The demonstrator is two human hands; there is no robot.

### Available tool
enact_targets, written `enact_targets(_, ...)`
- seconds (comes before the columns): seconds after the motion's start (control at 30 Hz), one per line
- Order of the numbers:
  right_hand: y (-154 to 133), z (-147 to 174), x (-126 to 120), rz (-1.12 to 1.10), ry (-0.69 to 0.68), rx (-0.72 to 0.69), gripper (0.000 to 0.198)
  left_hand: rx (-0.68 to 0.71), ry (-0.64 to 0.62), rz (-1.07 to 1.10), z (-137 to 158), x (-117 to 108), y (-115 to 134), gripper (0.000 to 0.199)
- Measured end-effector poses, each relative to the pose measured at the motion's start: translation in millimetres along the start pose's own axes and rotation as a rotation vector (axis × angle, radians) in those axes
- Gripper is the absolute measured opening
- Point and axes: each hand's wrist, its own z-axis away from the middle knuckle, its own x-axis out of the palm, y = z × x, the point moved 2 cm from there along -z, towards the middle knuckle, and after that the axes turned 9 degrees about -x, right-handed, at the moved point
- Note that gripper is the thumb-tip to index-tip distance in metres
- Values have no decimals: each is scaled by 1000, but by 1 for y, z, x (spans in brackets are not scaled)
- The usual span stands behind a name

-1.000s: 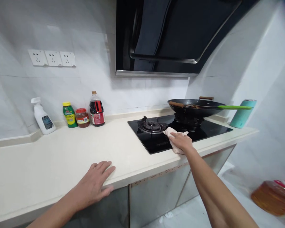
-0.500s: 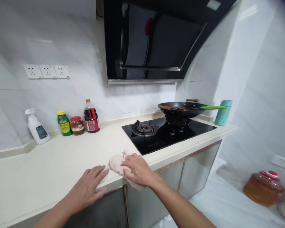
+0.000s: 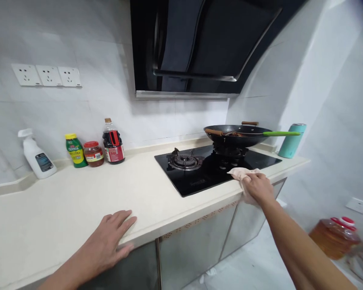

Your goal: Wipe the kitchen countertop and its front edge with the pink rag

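My right hand (image 3: 259, 187) grips a pale pink cloth (image 3: 241, 174) at the front edge of the black gas stove (image 3: 205, 177). Part of the cloth lies over the stove's rim and part hangs over the counter edge. My left hand (image 3: 110, 237) rests on the front edge of the cream countertop (image 3: 133, 181), fingers spread and holding nothing. A black wok (image 3: 245, 139) with wooden handles sits on the right burner, a green-handled utensil (image 3: 280, 133) lying across it. The left burner (image 3: 186, 161) is bare.
A spray bottle (image 3: 39, 157), a green bottle (image 3: 75, 151), a red-lidded jar (image 3: 93, 155) and a dark sauce bottle (image 3: 113, 145) line the wall. A teal flask (image 3: 293, 141) stands right of the wok. The range hood (image 3: 205, 44) hangs above; an oil jug (image 3: 334, 237) stands low at right.
My right hand has moved the cloth rightward along the counter's front, from left of the stove to its right front edge. My left hand stays on the counter edge.
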Motion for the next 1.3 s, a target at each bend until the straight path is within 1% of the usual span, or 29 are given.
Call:
enact_targets(0.03,2,-3,0,18,-9,11,47,-8,-10,7,0,1,0,52)
enact_targets(0.1,-5,-1,2,50,-20,-7,46,-16,-28,19,0,2,-1,52)
enact_targets(0.2,-36,21,4,79,-29,-126,39,-14,-39,25,-1,4,-2,52)
enact_targets(0.27,-71,47,2,79,-27,-249,32,-14,-36,25,-1,5,-3,51)
enact_targets(0.33,-114,79,-2,51,-4,-389,28,-14,-31,21,-1,6,-3,51)
enact_targets(0.37,-137,97,-5,20,29,-470,26,-14,-32,18,-1,6,-3,51)
enact_targets(0.47,-201,145,-14,-131,100,-676,21,-20,-47,16,0,5,0,52)
enact_targets(0.53,-230,166,-19,-271,122,-779,19,-30,-53,25,1,2,2,52)
enact_targets(0.57,-239,170,-21,-357,124,-812,18,-35,-53,30,1,0,3,52)
enact_targets(0.63,-245,167,-25,-540,113,-818,20,-41,-52,39,2,-3,6,52)
enact_targets(0.7,-238,145,-32,-659,126,-733,24,-46,-52,47,3,-6,8,53)
enact_targets(0.73,-232,129,-35,-669,150,-665,26,-51,-50,52,3,-8,9,52)
enact_targets(0.77,-224,111,-38,-642,176,-586,30,-56,-47,58,3,-9,11,52)
enact_targets(0.83,-207,72,-41,-486,176,-416,40,-67,-49,66,2,-12,13,52)
enact_targets(0.9,-192,40,-37,-312,92,-296,48,-80,-71,67,1,-13,15,53)
enact_targets(0.97,-184,21,-25,-208,-27,-262,49,-92,-90,66,1,-14,17,53)
enact_targets(1.03,-184,17,-10,-175,-117,-292,49,-98,-84,70,2,-13,18,52)
enact_targets(1.1,-191,27,2,-148,-178,-368,48,-100,-62,69,3,-13,19,51)
enact_targets(1.17,-204,44,10,-136,-213,-485,47,-104,-55,59,5,-12,20,52)
enact_targets(1.23,-221,62,13,-147,-246,-645,47,-105,-63,46,6,-12,21,54)
enact_targets(1.3,-239,73,14,-168,-283,-807,48,-103,-67,41,7,-12,22,55)
